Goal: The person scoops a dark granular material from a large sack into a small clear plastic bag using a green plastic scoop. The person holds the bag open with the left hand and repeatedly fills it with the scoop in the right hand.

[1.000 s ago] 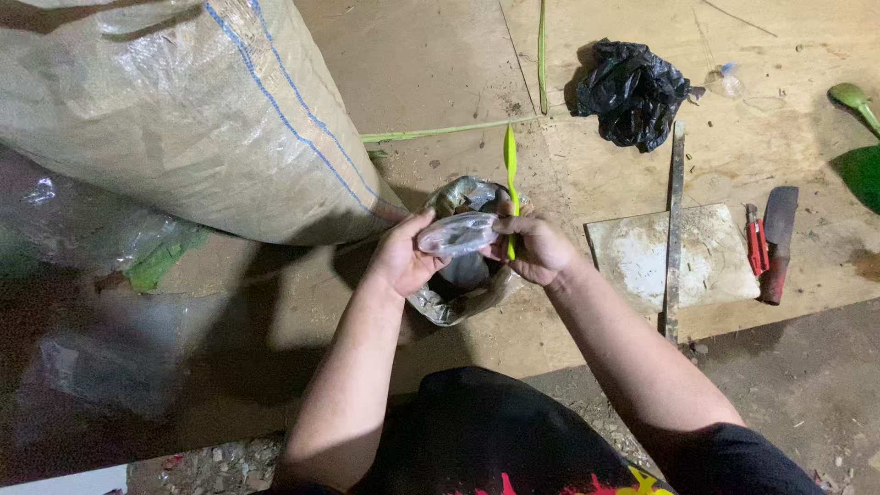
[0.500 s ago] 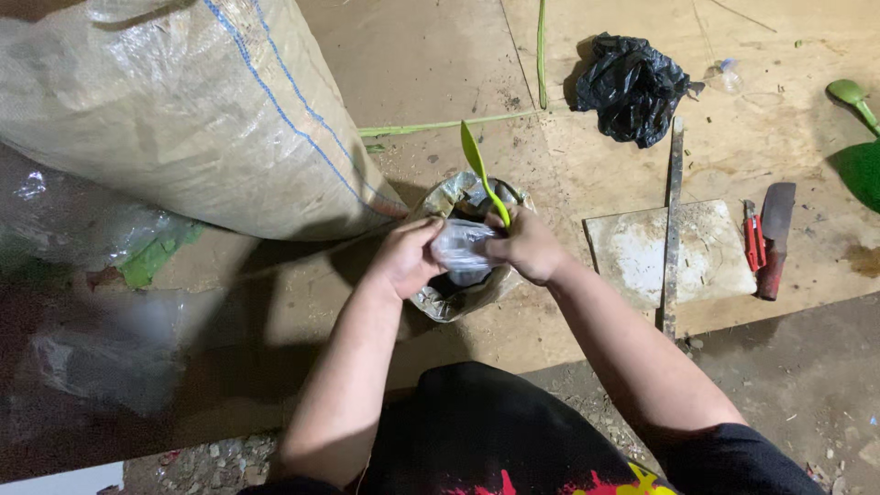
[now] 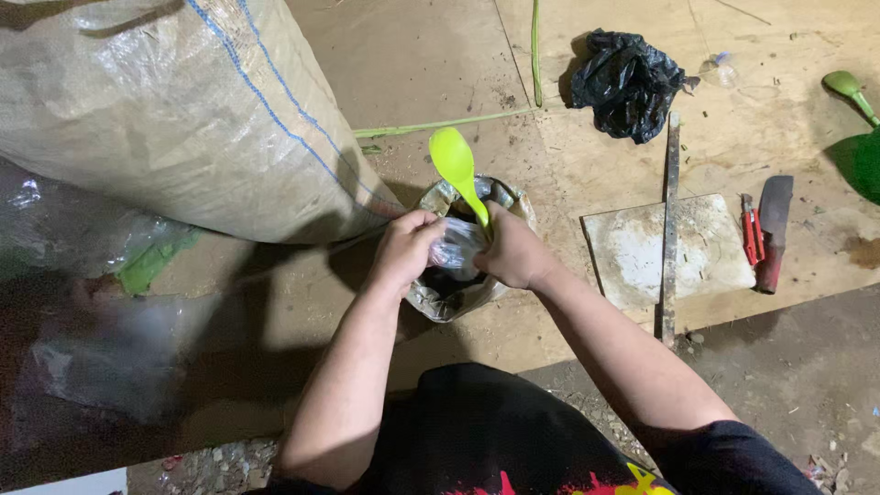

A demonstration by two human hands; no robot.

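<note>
My left hand (image 3: 408,246) and my right hand (image 3: 513,252) both grip a small clear plastic bag (image 3: 456,246) held between them. My right hand also holds a bright yellow-green plastic spoon (image 3: 456,165), its bowl pointing up and away. Right under the hands stands an open sack (image 3: 449,293) with a rolled-down rim and dark contents. The hands hide most of the small bag.
A big woven sack (image 3: 183,110) lies at the left on the plywood floor (image 3: 412,64). A black plastic bag (image 3: 628,82) is at the back right. A flat white slab (image 3: 632,252), a metal bar (image 3: 671,220), red pliers (image 3: 750,229), a cleaver (image 3: 773,229) and a green scoop (image 3: 857,137) lie to the right.
The spoon in my right hand has swung up, so its bowl now faces the camera. Both hands have closed tighter round the small clear bag over the open sack.
</note>
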